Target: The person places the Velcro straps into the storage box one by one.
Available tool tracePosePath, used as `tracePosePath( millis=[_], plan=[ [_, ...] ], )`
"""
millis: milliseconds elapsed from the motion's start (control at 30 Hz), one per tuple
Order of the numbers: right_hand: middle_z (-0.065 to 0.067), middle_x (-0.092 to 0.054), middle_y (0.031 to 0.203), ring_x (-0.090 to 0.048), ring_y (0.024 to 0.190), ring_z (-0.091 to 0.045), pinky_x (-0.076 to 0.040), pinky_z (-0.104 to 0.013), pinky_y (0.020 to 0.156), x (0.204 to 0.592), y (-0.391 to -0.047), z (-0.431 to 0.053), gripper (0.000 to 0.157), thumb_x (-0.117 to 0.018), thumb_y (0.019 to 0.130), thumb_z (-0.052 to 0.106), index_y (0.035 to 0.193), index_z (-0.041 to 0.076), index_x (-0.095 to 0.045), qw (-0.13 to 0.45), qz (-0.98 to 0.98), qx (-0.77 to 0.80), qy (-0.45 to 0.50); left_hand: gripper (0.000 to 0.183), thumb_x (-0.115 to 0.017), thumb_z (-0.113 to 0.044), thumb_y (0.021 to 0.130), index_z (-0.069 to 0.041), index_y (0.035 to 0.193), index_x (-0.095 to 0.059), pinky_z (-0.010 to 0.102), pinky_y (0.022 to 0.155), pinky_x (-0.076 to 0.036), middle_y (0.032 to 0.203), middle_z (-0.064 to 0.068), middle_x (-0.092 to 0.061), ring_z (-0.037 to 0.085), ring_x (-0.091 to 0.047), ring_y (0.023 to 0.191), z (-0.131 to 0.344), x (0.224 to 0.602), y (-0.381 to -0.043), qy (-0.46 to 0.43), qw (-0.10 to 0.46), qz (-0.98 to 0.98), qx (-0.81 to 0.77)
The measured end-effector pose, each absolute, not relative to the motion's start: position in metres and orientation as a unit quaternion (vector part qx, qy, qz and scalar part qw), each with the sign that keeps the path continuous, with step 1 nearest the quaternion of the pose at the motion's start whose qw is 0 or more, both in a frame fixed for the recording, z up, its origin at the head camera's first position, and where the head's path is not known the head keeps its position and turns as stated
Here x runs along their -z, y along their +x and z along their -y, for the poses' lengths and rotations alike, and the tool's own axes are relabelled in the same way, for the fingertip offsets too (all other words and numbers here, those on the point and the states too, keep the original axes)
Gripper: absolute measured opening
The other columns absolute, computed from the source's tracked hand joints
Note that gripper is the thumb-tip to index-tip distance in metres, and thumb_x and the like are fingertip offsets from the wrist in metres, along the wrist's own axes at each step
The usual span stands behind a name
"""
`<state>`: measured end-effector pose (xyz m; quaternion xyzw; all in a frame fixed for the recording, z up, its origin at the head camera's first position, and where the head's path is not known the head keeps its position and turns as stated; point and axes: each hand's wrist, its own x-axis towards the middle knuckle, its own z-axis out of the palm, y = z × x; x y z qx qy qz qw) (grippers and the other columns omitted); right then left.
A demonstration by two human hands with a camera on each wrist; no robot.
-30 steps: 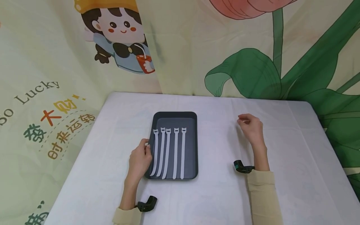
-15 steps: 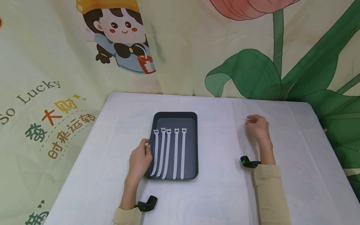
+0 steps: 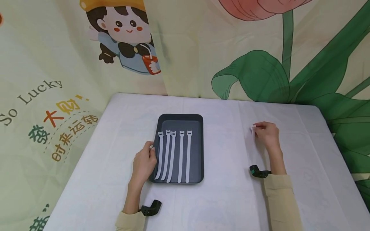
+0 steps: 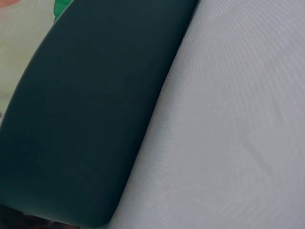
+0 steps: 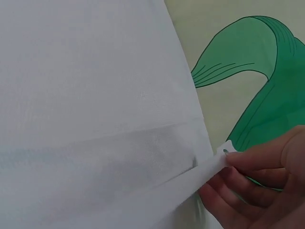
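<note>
In the head view, my left hand grips the left rim of a dark grey tray. Several white cable straps lie lengthwise inside it, slotted heads toward the far end. The tray's dark outer wall fills much of the left wrist view, where my left fingers are hidden. To the right of the tray, my right hand pinches another white cable strap by its slotted head, between thumb and finger. The strap's tail runs down toward the lower left in the right wrist view, blending with the tablecloth.
A white cloth covers the table, whose far edge meets a printed curtain with a cartoon figure and green leaves. Black wrist cameras sit on both wrists, the right one low over the cloth.
My right hand has moved to the right and slightly nearer the body, and the strap in its fingers now shows more plainly. My left hand and the tray stay in place.
</note>
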<state>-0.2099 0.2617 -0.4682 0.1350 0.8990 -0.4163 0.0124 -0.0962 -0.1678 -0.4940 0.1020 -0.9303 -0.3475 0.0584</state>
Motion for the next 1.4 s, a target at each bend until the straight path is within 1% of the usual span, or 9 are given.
tracePosePath(
  millis=[100, 233, 367, 533, 667, 767, 933, 1133, 1400],
  plan=[
    [-0.022, -0.068, 0.109, -0.068, 0.087, -0.027, -0.052, -0.017, 0.065, 0.466, -0.205, -0.263, 0.028, -0.06, 0.1, 0.012, 0.122, -0.003, -0.071, 0.011, -0.897, 0.423, 0.131, 0.032, -0.047, -0.011, 0.104, -0.001, 0.131, -0.061, 0.034, 0.058, -0.042, 0.089, 0.018, -0.071, 0.027, -0.06, 0.069, 0.168, 0.494, -0.096, 0.101, 0.06, 0.93, 0.347],
    [-0.021, -0.067, 0.112, -0.069, 0.09, -0.029, -0.058, -0.025, 0.071, 0.461, -0.2, -0.262, 0.029, -0.059, 0.102, 0.014, 0.124, -0.001, -0.069, 0.021, -0.888, 0.439, 0.133, 0.031, -0.048, -0.01, 0.103, -0.001, 0.13, -0.061, 0.034, 0.058, -0.042, 0.089, 0.019, -0.071, 0.027, -0.061, 0.069, 0.169, 0.494, -0.096, 0.1, 0.066, 0.93, 0.347],
    [-0.021, -0.066, 0.116, -0.069, 0.09, -0.029, -0.061, -0.03, 0.075, 0.454, -0.193, -0.261, 0.03, -0.059, 0.104, 0.016, 0.127, 0.0, -0.067, 0.034, -0.877, 0.461, 0.126, 0.031, -0.047, -0.01, 0.104, -0.001, 0.13, -0.061, 0.035, 0.058, -0.043, 0.09, 0.019, -0.072, 0.027, -0.061, 0.07, 0.169, 0.493, -0.096, 0.101, 0.065, 0.93, 0.347],
    [-0.021, -0.066, 0.119, -0.067, 0.09, -0.025, -0.061, -0.03, 0.075, 0.446, -0.182, -0.257, 0.034, -0.06, 0.104, 0.022, 0.13, 0.001, -0.065, 0.039, -0.866, 0.487, 0.108, 0.032, -0.047, -0.011, 0.104, 0.0, 0.131, -0.061, 0.034, 0.059, -0.043, 0.092, 0.02, -0.072, 0.027, -0.061, 0.071, 0.17, 0.493, -0.095, 0.103, 0.061, 0.93, 0.348],
    [-0.02, -0.066, 0.121, -0.066, 0.088, -0.018, -0.06, -0.026, 0.075, 0.439, -0.174, -0.252, 0.037, -0.062, 0.104, 0.027, 0.131, 0.002, -0.065, 0.034, -0.855, 0.508, 0.096, 0.032, -0.047, -0.01, 0.104, 0.0, 0.13, -0.061, 0.035, 0.059, -0.044, 0.092, 0.02, -0.072, 0.028, -0.062, 0.071, 0.17, 0.493, -0.095, 0.104, 0.061, 0.93, 0.347],
    [-0.02, -0.067, 0.121, -0.066, 0.088, -0.015, -0.059, -0.025, 0.075, 0.434, -0.168, -0.248, 0.038, -0.064, 0.103, 0.028, 0.13, 0.001, -0.066, 0.029, -0.846, 0.526, 0.083, 0.032, -0.047, -0.01, 0.104, 0.0, 0.131, -0.06, 0.035, 0.059, -0.044, 0.093, 0.02, -0.072, 0.028, -0.062, 0.071, 0.169, 0.493, -0.095, 0.103, 0.06, 0.93, 0.348],
    [-0.02, -0.068, 0.118, -0.066, 0.086, -0.015, -0.06, -0.027, 0.075, 0.426, -0.161, -0.239, 0.037, -0.066, 0.102, 0.026, 0.125, -0.002, -0.067, 0.022, -0.835, 0.547, 0.052, 0.032, -0.047, -0.01, 0.104, 0.001, 0.131, -0.06, 0.034, 0.058, -0.043, 0.092, 0.02, -0.072, 0.027, -0.061, 0.07, 0.168, 0.492, -0.095, 0.1, 0.058, 0.93, 0.35],
    [-0.02, -0.068, 0.115, -0.066, 0.086, -0.016, -0.06, -0.027, 0.073, 0.42, -0.159, -0.226, 0.035, -0.065, 0.102, 0.023, 0.124, -0.004, -0.067, 0.023, -0.823, 0.567, 0.021, 0.031, -0.047, -0.01, 0.104, 0.0, 0.131, -0.061, 0.034, 0.059, -0.044, 0.095, 0.02, -0.073, 0.027, -0.063, 0.072, 0.167, 0.492, -0.096, 0.103, 0.057, 0.929, 0.349],
    [-0.02, -0.068, 0.113, -0.068, 0.082, -0.019, -0.061, -0.032, 0.07, 0.417, -0.161, -0.204, 0.029, -0.066, 0.101, 0.018, 0.12, -0.002, -0.069, 0.038, -0.811, 0.584, 0.003, 0.031, -0.047, -0.008, 0.104, 0.0, 0.131, -0.061, 0.035, 0.058, -0.043, 0.091, 0.02, -0.072, 0.026, -0.061, 0.069, 0.167, 0.492, -0.096, 0.101, 0.06, 0.931, 0.346]
  ],
)
